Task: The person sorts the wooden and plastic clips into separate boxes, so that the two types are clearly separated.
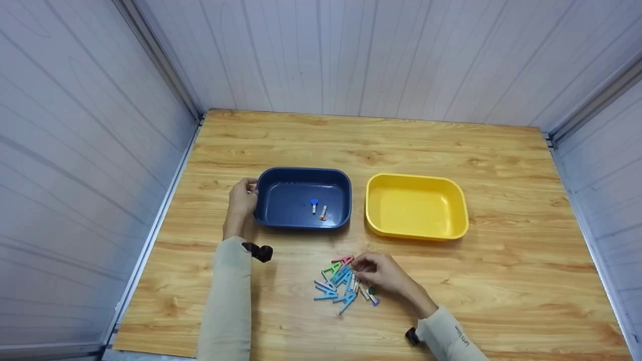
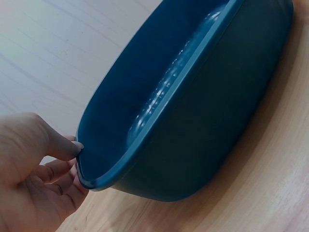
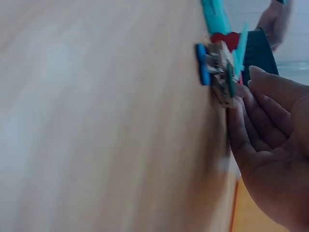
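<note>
My left hand [image 1: 243,203] pinches the left rim of a dark blue plastic basin [image 1: 303,223]; the left wrist view shows the thumb on the rim and the other fingers curled below outside. Two small wooden clips, one with a blue heart-shaped top [image 1: 314,203] and one with an orange end [image 1: 323,213], lie inside. At the right side of a pile of clothespins [image 1: 342,275], my right hand [image 1: 385,275] has its fingertips down by small wooden clips [image 3: 222,72]. Thumb and forefinger look apart, with nothing clearly held between them. The pile mixes blue, green and pink plastic pegs with wooden clips.
A yellow plastic basin [image 1: 416,234] stands right of the blue one, with a narrow gap between them. All rest on a wood-grain table [image 1: 506,281]. Pale panels [image 1: 331,55] enclose the back and both sides.
</note>
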A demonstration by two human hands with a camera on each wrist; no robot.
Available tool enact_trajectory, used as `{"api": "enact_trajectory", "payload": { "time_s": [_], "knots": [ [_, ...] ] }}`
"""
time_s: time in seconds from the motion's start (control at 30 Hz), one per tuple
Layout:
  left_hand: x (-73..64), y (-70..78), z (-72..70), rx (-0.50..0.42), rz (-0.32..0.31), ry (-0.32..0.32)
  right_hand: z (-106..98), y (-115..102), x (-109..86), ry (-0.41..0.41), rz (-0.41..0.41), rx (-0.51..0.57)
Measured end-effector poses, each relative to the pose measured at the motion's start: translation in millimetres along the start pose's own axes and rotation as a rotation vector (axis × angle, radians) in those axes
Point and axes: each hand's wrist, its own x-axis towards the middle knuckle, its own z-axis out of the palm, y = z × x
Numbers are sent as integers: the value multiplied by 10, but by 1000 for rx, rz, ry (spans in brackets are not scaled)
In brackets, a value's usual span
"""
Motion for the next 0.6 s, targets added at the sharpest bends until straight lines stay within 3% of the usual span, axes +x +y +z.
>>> {"api": "enact_trajectory", "payload": {
  "time_s": [0.1,0.33,0.6],
  "knots": [
    [-7,-3,-7,7,2,-5,17,-2,-7,-5,6,-8],
    [7,3,-18,35,-1,-21,31,-7,-12,25,-70,-85],
    [0,-12,-14,10,-3,-18,34,-34,-17,19,-70,-131]
  ]
}}
